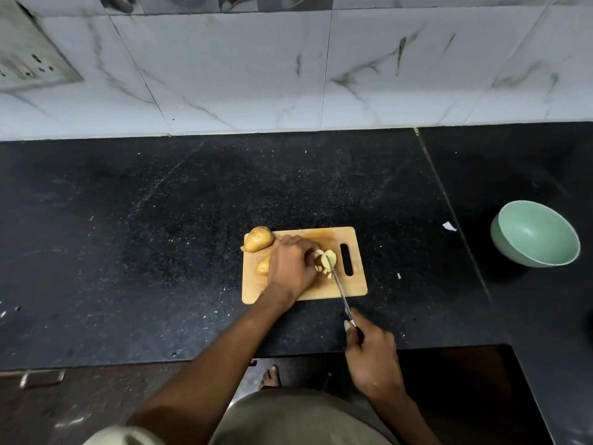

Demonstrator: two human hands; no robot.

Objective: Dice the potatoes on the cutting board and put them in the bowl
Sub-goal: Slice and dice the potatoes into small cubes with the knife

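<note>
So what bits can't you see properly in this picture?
- Potato being cut: head view, mostly under the left hand.
- Second potato: partly behind that hand.
- Knife handle: wrapped by the right hand.
- Cut pieces: too small to count.
- Green bowl: near inner side hidden by its wall.

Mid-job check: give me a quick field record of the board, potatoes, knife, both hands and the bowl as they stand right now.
cutting board: wooden, on the black counter
potato being cut: mid-board, partly sliced, pieces beside it
whole potato: far left corner of the board, overhanging the edge
second potato: partly hidden behind the left hand
left hand: holds down the potato being cut
right hand: grips the knife handle
knife: blade in the cut potato
bowl: green, empty, off to the right, apart from the board
</note>
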